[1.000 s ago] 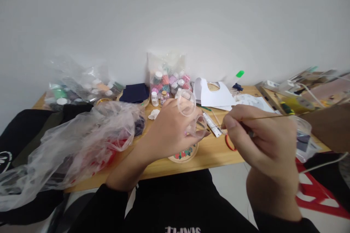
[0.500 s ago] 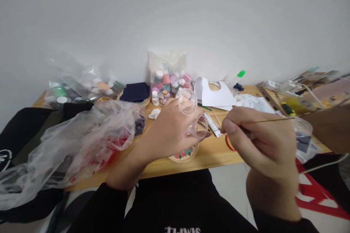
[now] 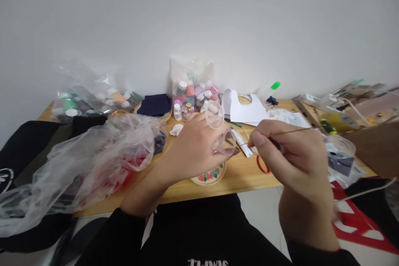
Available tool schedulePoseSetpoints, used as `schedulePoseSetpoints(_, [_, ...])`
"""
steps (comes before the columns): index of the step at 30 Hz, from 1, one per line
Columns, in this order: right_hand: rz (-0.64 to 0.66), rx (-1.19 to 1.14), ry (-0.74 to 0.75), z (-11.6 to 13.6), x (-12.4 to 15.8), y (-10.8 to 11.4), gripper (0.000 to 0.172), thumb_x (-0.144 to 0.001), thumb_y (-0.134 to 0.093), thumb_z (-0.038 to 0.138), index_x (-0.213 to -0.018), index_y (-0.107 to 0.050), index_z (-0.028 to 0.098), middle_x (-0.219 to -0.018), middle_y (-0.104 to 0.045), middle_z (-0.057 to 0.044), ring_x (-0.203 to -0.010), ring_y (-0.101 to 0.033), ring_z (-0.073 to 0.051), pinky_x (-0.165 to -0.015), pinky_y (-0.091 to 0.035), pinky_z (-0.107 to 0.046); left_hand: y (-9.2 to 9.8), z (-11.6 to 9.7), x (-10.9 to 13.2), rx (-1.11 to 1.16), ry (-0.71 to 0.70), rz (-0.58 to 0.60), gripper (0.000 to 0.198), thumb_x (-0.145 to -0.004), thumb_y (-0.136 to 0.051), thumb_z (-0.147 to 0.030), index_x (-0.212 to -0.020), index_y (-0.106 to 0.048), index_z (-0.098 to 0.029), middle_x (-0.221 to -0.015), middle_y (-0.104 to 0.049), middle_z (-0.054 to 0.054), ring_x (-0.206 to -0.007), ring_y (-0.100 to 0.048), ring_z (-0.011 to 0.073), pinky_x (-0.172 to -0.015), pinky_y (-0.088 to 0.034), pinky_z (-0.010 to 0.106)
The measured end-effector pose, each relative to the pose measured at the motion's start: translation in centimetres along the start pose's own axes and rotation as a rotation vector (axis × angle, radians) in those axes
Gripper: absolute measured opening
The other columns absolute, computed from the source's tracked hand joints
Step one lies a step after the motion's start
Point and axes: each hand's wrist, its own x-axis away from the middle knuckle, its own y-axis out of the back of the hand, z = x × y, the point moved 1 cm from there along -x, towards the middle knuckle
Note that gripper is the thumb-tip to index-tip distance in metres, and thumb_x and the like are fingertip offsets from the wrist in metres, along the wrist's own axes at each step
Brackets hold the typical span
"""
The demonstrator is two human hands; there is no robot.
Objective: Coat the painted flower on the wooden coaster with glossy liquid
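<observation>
My left hand (image 3: pixel 195 145) is closed around a small clear plastic container (image 3: pixel 229 142); its round clear lid (image 3: pixel 214 114) stands raised above my fingers. Small pinkish bits show inside, too blurred to name. My right hand (image 3: pixel 293 162) pinches a thin needle (image 3: pixel 243 144), whose tip points left at the container's mouth and looks very close to it; I cannot tell whether they touch. A thin brown strand (image 3: pixel 299 131) runs back from my right hand to the right. Below my left hand lies a round embroidered piece (image 3: pixel 208 175), partly covered.
Behind my hands stand bags of small jars (image 3: pixel 183 87), two little bottles (image 3: pixel 177 112) and white paper (image 3: pixel 247 108). A ruler (image 3: pixel 242 142) and red-handled scissors (image 3: pixel 263 165) lie between my hands. Crumpled plastic bags (image 3: pixel 102 153) cover the left. Yellow tape (image 3: pixel 344 120) sits right.
My right hand has moved slightly left, bringing the needle nearer the container. My left hand and the container have barely shifted.
</observation>
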Motion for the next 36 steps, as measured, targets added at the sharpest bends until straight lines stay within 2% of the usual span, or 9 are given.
schedulePoseSetpoints(3, [-0.032, 0.017, -0.017, 0.0, 0.0, 0.0, 0.025, -0.086, -0.054, 0.011, -0.062, -0.052, 0.019, -0.057, -0.057, 0.002, -0.046, -0.046, -0.006, -0.044, -0.036, -0.02, -0.1, -0.1, 0.1, 0.007, 0.0, -0.007, 0.013, -0.083, -0.067, -0.027, -0.082, -0.06, -0.015, -0.078, -0.062, 0.0, -0.079, -0.055, 0.0155, -0.074, -0.039, 0.03])
schedulePoseSetpoints(5, [-0.008, -0.017, -0.019, 0.0, 0.1, 0.0, 0.028, -0.086, -0.054, 0.011, -0.06, -0.05, 0.019, -0.056, -0.057, 0.002, -0.045, -0.046, -0.005, -0.044, -0.036, -0.02, -0.1, -0.1, 0.1, 0.005, -0.009, -0.013, 0.016, -0.083, -0.068, -0.03, -0.082, -0.06, -0.015, -0.078, -0.062, 0.0, -0.079, -0.055, 0.0155, -0.074, -0.039, 0.031])
schedulePoseSetpoints(12, [0.002, -0.046, -0.048, -0.3, 0.3, 0.0, 0.027, -0.088, -0.053, 0.013, -0.061, -0.051, 0.019, -0.057, -0.059, 0.002, -0.046, -0.049, -0.005, -0.045, -0.038, -0.02, -0.1, 0.3, 0.2, -0.01, -0.019, -0.018, 0.014, -0.082, -0.068, -0.029, -0.083, -0.061, -0.017, -0.081, -0.063, 0.001, -0.081, -0.056, 0.0164, -0.076, -0.039, 0.031])
schedulePoseSetpoints(16, [-0.034, 0.003, -0.06, -0.2, 0.2, 0.0, 0.026, -0.087, -0.053, 0.013, -0.062, -0.052, 0.019, -0.055, -0.058, 0.002, -0.045, -0.047, -0.006, -0.044, -0.036, -0.021, -0.2, 0.4, 0.1, -0.007, -0.012, -0.016, 0.013, -0.083, -0.066, -0.029, -0.082, -0.061, -0.017, -0.079, -0.063, 0.001, -0.079, -0.056, 0.0166, -0.074, -0.04, 0.032])
schedulePoseSetpoints(25, [0.024, -0.022, -0.057, -0.4, 0.2, 0.1, 0.025, -0.086, -0.054, 0.013, -0.061, -0.054, 0.019, -0.054, -0.057, 0.002, -0.044, -0.046, -0.006, -0.044, -0.036, -0.021, -0.2, 0.2, 0.0, -0.012, 0.002, 0.009, 0.014, -0.083, -0.068, -0.029, -0.084, -0.061, -0.017, -0.079, -0.062, 0.001, -0.083, -0.057, 0.0176, -0.075, -0.04, 0.032])
schedulePoseSetpoints(28, [-0.009, -0.012, -0.073, -0.6, 0.3, 0.2, 0.027, -0.087, -0.054, 0.013, -0.061, -0.054, 0.018, -0.055, -0.056, 0.003, -0.045, -0.045, -0.006, -0.044, -0.035, -0.02, -0.3, 0.2, 0.0, -0.013, 0.005, 0.003, 0.013, -0.083, -0.067, -0.028, -0.084, -0.06, -0.017, -0.081, -0.063, 0.001, -0.083, -0.057, 0.0174, -0.076, -0.041, 0.032])
schedulePoseSetpoints(32, [-0.04, -0.008, -0.058, -1.1, 0.3, 0.0, 0.023, -0.087, -0.055, 0.014, -0.065, -0.056, 0.018, -0.058, -0.058, 0.003, -0.048, -0.048, -0.006, -0.047, -0.036, -0.02, -0.5, 0.2, -0.2, 0.051, 0.014, -0.007, 0.014, -0.082, -0.069, -0.027, -0.088, -0.061, -0.017, -0.084, -0.066, 0.0, -0.086, -0.06, 0.0173, -0.077, -0.042, 0.032])
schedulePoseSetpoints(36, [-0.011, -0.079, -0.064, -2.1, -0.2, -0.2, 0.021, -0.089, -0.056, 0.018, -0.068, -0.058, 0.018, -0.059, -0.059, 0.002, -0.05, -0.049, -0.007, -0.048, -0.037, -0.022, -0.7, 0.3, -0.5, 0.202, 0.033, 0.003, 0.014, -0.082, -0.068, -0.022, -0.093, -0.061, -0.017, -0.086, -0.067, -0.001, -0.083, -0.061, 0.0143, -0.076, -0.044, 0.03])
